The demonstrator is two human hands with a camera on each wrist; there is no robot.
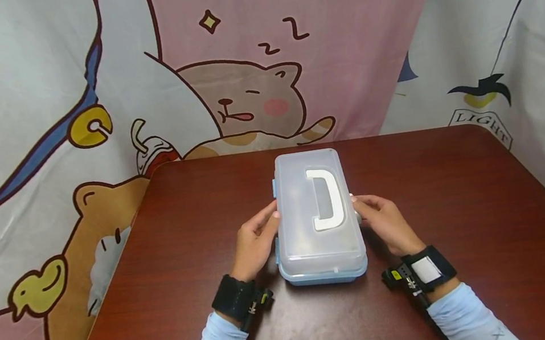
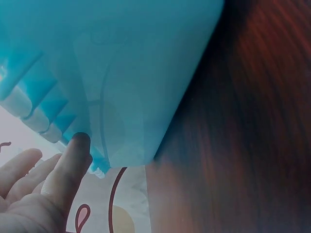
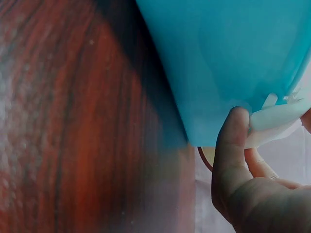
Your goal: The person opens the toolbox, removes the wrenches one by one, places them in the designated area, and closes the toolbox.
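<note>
A storage box (image 1: pixel 309 217) with a cloudy translucent lid and a light-blue base lies on the table, lid closed. On its lid, a white carrying handle (image 1: pixel 333 196) lies folded flat. My left hand (image 1: pixel 257 240) rests against the box's left side, by the blue hinges (image 2: pixel 53 109), fingers fairly straight. At the opposite side, my right hand (image 1: pixel 388 223) pinches the white latch (image 3: pixel 279 119), thumb by its lower end and a finger near its upper part. What the box holds cannot be made out through the lid.
The dark reddish-brown wooden table (image 1: pixel 180 216) carries the box near its middle. Behind it hangs a cartoon-printed cloth (image 1: pixel 357 26). Both wrists wear black straps with small cameras, the right strap (image 1: pixel 427 270) having a white patch.
</note>
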